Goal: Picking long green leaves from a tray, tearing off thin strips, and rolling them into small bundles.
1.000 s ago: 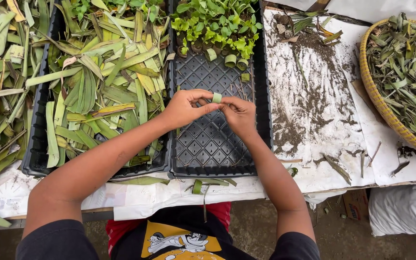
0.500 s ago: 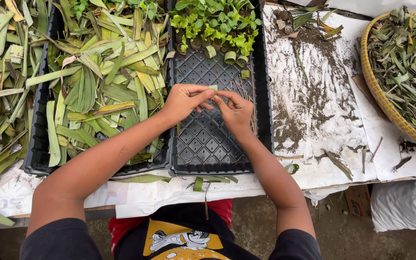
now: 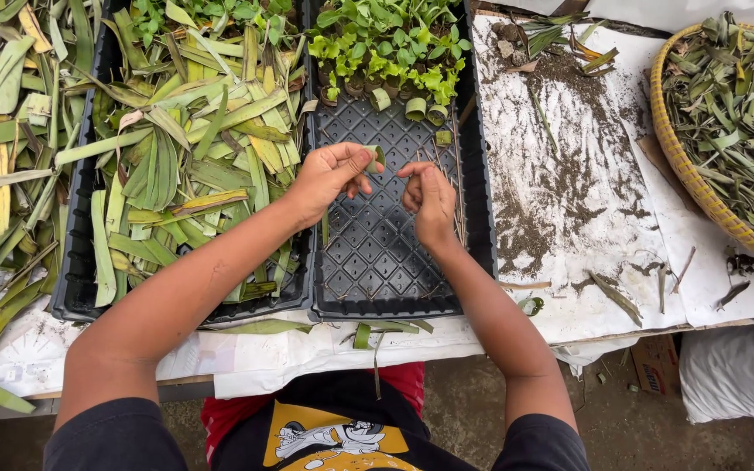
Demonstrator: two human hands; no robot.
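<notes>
Clearly, a small green leaf strip (image 3: 375,157) sits pinched in the left hand (image 3: 329,174) above the black seedling tray (image 3: 377,262); the right hand (image 3: 429,196) pinches a thin sliver. Keep both grips light, working low over the tray, beside the rolled leaf cups (image 3: 412,109).

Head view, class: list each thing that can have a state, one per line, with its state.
Left hand: raised over the black tray, fingers pinching a small green leaf piece.
Right hand: raised beside it, fingers curled, what they hold cannot be told.
Black tray: mostly bare, seedlings at its far end.
Leaf tray: heaped with cut leaves.
Woven basket: filled with dry leaves.
White sheet: strewn with soil.
</notes>
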